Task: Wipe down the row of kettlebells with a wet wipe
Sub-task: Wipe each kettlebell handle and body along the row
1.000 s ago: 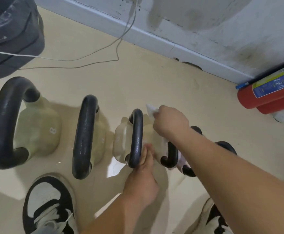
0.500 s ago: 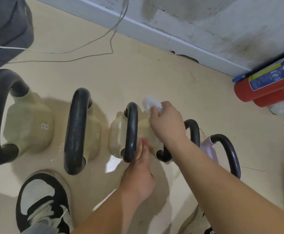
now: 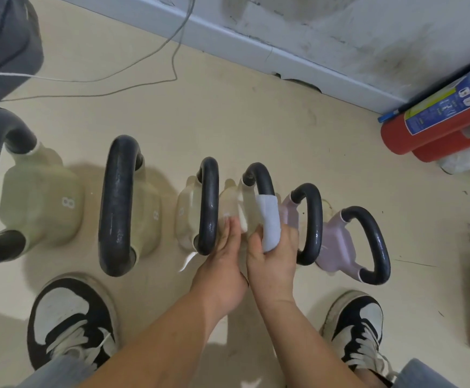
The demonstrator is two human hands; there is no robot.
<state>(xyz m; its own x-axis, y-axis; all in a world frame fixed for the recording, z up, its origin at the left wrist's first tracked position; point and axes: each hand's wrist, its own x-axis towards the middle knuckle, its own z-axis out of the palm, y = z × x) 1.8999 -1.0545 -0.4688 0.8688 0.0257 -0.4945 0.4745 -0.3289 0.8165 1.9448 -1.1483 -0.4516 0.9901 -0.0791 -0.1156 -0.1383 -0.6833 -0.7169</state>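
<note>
A person in black-and-white shoes (image 3: 69, 317) bends over a row of kettlebells (image 3: 119, 203) standing on the floor (image 3: 242, 121). The left hand (image 3: 222, 261), fingers straight and together, rests against the pale body of the third kettlebell (image 3: 208, 203). The right hand (image 3: 273, 259) curls its fingers round a wet wipe (image 3: 268, 222) wrapped over the black handle of the fourth kettlebell (image 3: 260, 177). The wipe looks soft, limp and probably slick, so it suits a full-hand wrap. The bells look heavy and rigid, best steadied at the handle. The fourth bell's body is largely hidden behind the hands, and the largest bell (image 3: 38, 208) is cut off at the left edge. Beyond lie a cable (image 3: 144, 85), a scuffed wall (image 3: 340, 29) and a red fire extinguisher (image 3: 438, 121).
</note>
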